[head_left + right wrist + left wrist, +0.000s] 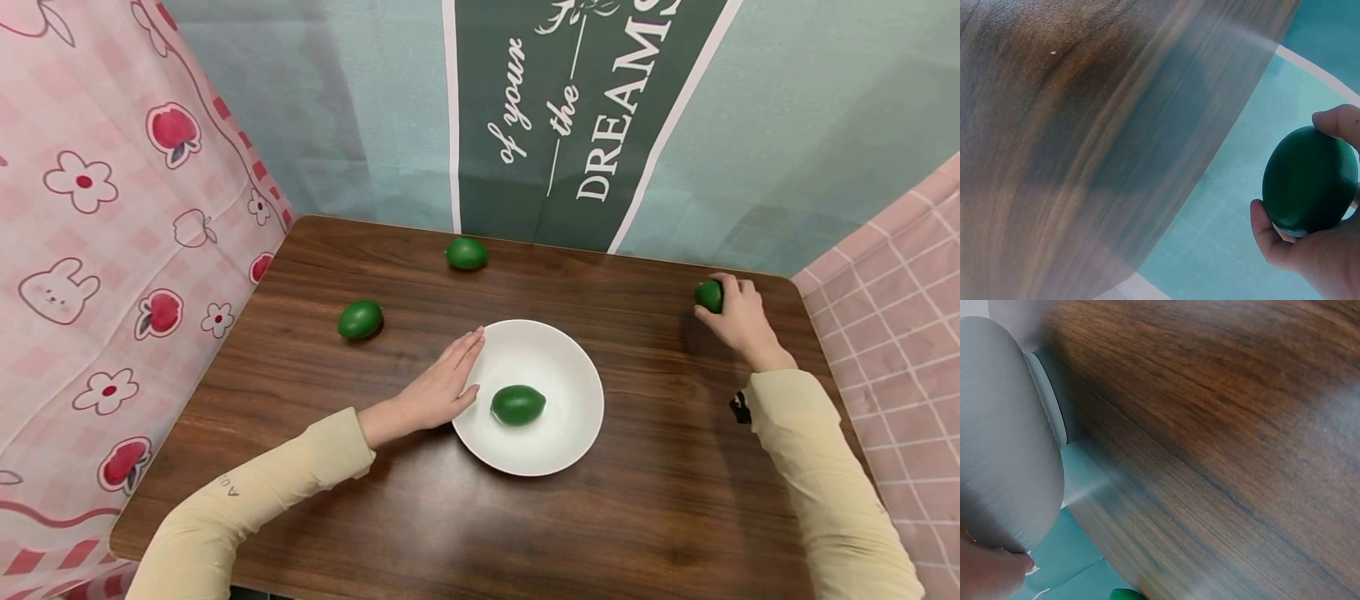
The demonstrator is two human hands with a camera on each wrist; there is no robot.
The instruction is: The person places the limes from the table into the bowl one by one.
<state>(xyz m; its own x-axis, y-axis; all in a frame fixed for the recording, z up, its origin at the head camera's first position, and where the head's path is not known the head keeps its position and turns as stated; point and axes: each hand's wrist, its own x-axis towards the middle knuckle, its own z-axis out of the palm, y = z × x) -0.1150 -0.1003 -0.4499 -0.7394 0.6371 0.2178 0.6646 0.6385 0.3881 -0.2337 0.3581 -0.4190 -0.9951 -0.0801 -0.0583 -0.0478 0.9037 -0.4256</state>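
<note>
One lime [707,296] held in my right grip [741,318], thumb and fingers curled round its sides, near the back right corner of the tabletop [660,500]; cannot tell whether it touches the surface. Left grip [438,387] wide: fingers straight and close together, thumb apart from them, the whole resting at the left rim of a white bowl [570,433]. Second lime [518,405] lies inside the bowl, near its middle. Third lime [467,253] close to the tabletop's back edge, beyond the bowl. Fourth lime [360,320] left of the bowl, well apart from it, beyond my left wrist. Behind, a blue-green curtain [360,125] with a dark panel [517,192] lettered DREAMS; apple-print curtain [82,250] on my left, pink checked cloth [900,333] on my right.
</note>
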